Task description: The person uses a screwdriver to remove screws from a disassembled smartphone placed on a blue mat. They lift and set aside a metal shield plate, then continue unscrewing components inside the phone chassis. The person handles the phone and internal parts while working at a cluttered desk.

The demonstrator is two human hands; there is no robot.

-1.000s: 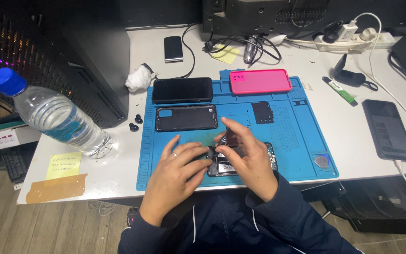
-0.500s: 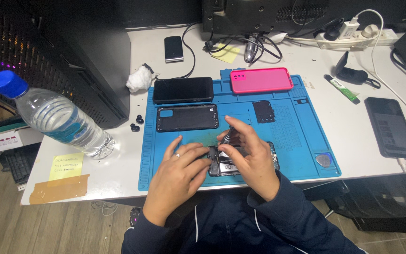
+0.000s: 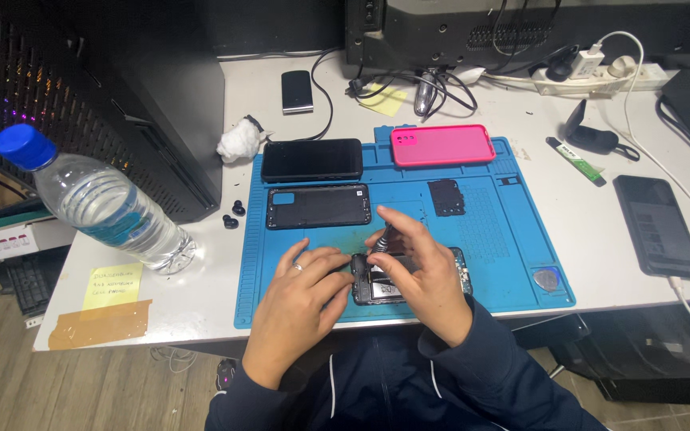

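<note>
An opened phone (image 3: 375,289) with its insides showing lies at the near edge of the blue work mat (image 3: 505,239). My left hand (image 3: 301,299) grips the phone's left end, a ring on one finger. My right hand (image 3: 429,275) arches over the phone and pinches a thin dark tool (image 3: 384,234), tip pointing down at the phone's upper part. Much of the phone is hidden under my right hand.
On the mat: a black back cover (image 3: 317,206), a black phone (image 3: 311,160), a pink case (image 3: 442,145), a small black part (image 3: 446,197), a round disc (image 3: 547,278). A water bottle (image 3: 105,203) stands left beside a computer tower (image 3: 121,96). Another phone (image 3: 658,225) lies right.
My right hand's fingers have lifted and curled a little over the phone with the tool. My left hand keeps its hold. Nothing else has moved.
</note>
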